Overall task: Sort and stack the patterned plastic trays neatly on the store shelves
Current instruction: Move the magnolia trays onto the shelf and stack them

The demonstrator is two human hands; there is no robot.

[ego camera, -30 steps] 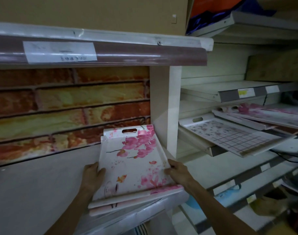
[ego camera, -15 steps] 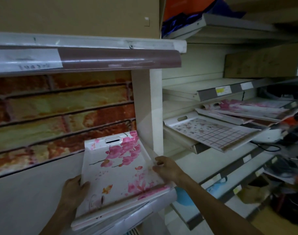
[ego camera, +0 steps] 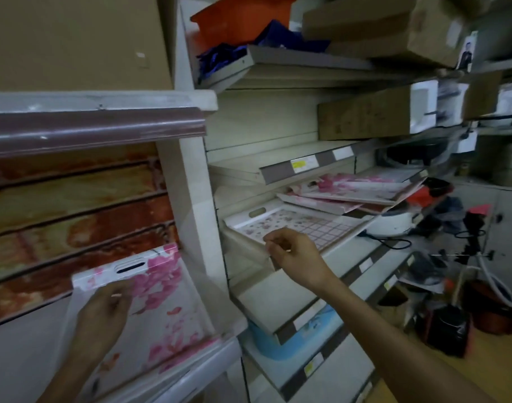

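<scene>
Fingers on the left hand (ego camera: 102, 312) are curled, lying on the pink-blossom tray (ego camera: 161, 309) just below its slotted handle end; it's blurry there, so whether they really pinch the rim or only rest on it, can't tell. That tray lies tilted on the lower left shelf (ego camera: 22, 359), handle end up against the brick-pattern back panel (ego camera: 74, 205), its near edge at the shelf's front lip.

Right hand (ego camera: 292, 251) is out over the next bay, fingers loosely curled and holding nothing, hovering at the near edge of the grid-pattern tray (ego camera: 304, 225). That one sits on a slanted shelf, sticking out past its front. Behind and a bit above it, a messy pile of pink floral trays (ego camera: 356, 189) overlaps at odd angles.

Higher up there's an orange bin (ego camera: 240, 18) and cardboard boxes (ego camera: 365, 114).
</scene>
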